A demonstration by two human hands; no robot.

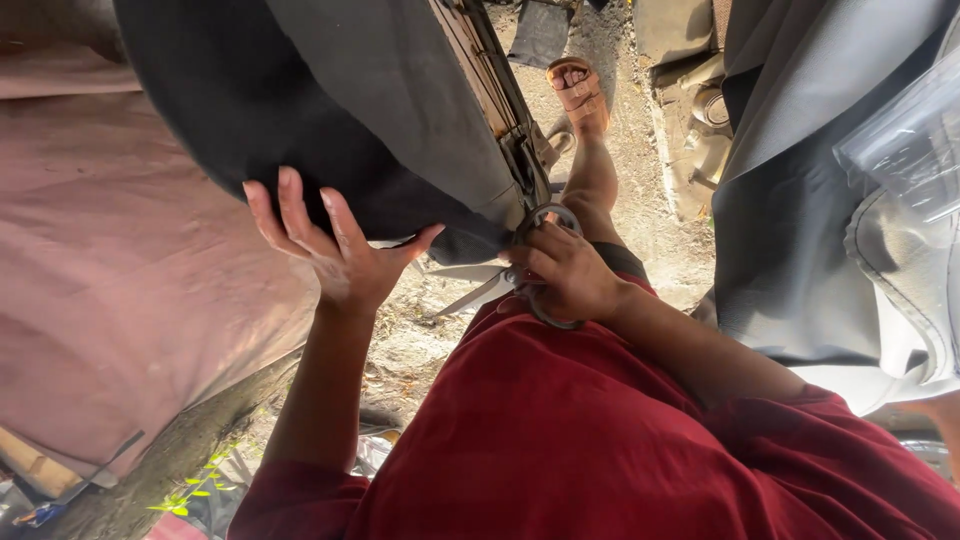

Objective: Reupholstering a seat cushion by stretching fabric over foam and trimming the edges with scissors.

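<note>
My left hand (335, 245) is spread open with its palm up, pressing against the underside of a dark grey fabric (330, 110) that drapes over a wooden frame. My right hand (570, 270) grips the handles of a large pair of metal scissors (490, 285), fingers through the loops. The open blades point left, just under the lower edge of the dark fabric. My red shirt fills the lower part of the view.
A pink cloth (120, 280) hangs at the left. More grey fabric (810, 220) and a clear plastic sheet (905, 150) hang at the right. Below is sandy ground, with my foot in a brown sandal (578, 92).
</note>
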